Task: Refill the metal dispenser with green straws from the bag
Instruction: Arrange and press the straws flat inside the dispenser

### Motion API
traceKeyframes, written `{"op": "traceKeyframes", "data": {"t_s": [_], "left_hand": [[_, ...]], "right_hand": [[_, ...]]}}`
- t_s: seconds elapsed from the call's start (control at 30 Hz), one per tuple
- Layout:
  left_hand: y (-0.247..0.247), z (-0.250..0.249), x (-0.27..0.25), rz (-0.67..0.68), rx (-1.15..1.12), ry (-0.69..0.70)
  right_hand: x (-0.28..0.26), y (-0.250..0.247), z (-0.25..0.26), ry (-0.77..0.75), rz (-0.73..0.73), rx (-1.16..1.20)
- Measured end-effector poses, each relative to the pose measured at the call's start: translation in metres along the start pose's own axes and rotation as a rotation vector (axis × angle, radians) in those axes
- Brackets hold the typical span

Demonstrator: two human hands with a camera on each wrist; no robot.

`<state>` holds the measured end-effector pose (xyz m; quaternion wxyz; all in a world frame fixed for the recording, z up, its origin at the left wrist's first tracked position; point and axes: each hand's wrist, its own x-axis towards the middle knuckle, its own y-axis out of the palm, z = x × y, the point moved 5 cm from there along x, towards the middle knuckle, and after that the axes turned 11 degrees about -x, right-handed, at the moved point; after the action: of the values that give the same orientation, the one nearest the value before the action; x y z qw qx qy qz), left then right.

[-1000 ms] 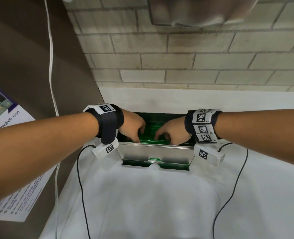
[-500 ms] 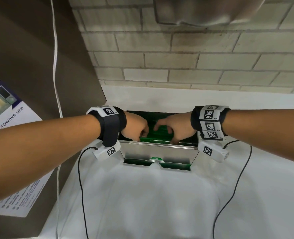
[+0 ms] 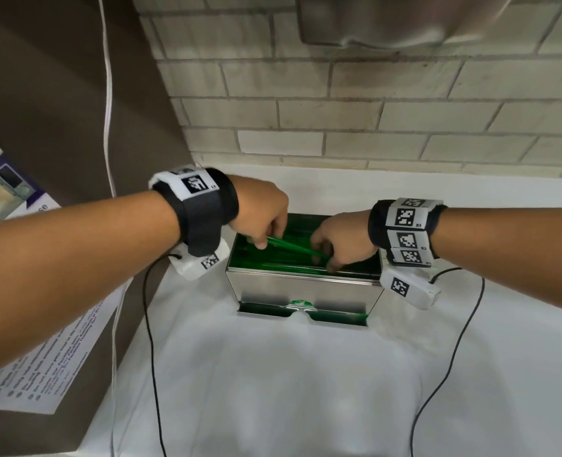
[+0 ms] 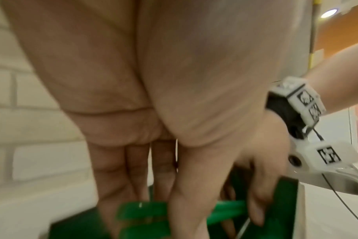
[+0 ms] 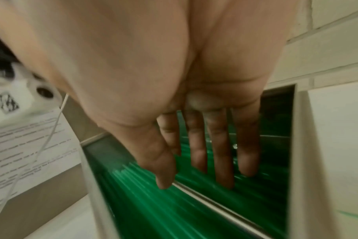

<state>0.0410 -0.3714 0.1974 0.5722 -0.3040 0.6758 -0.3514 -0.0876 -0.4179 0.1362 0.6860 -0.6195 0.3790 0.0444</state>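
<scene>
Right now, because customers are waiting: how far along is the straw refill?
Done: the metal dispenser holds many green straws. In hand: the left hand pinches a few slanted straws, the right hand at their other end. Left: probably laying them flat; bag not visible.

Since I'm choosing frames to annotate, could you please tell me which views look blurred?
Head view: sharp, soft reflections on the metal dispenser. Left wrist view: motion-blurred, green straws smeared below the left hand. Right wrist view: straws streaked, right hand soft.

Soft even light; wrist views motion-blurred, green straws (image 5: 153, 210) smeared.
</scene>
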Motion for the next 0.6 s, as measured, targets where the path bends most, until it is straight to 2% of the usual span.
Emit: {"op": "traceKeyframes", "data": {"t_s": [0.13,0.2,0.3,0.4,0.47,0.53,0.6], "left_hand": [[0.034,-0.006,0.022,0.056,-0.018,-0.010],[0.039,-0.002,0.026,0.091,-0.031,-0.046],[0.046,-0.002,0.030,0.145,-0.076,-0.014],[0.052,-0.006,0.034,0.167,-0.030,0.018],[0.057,-0.008,0.036,0.192,-0.004,0.000],[0.062,-0.006,0.038,0.208,0.039,-0.032],[0.061,-0.002,0.039,0.190,0.059,-0.060]], "right_hand": [[-0.002,0.002,-0.005,0.023,0.115,0.021],[-0.001,0.006,-0.008,0.041,0.114,-0.004],[0.000,0.008,-0.006,0.023,0.124,0.058],[0.004,0.001,-0.004,0.023,0.048,0.066],[0.007,0.003,-0.001,0.021,0.080,0.119],[0.010,0.009,0.004,0.012,0.132,0.072],[0.012,0.009,0.002,0.049,0.118,0.011]]}}
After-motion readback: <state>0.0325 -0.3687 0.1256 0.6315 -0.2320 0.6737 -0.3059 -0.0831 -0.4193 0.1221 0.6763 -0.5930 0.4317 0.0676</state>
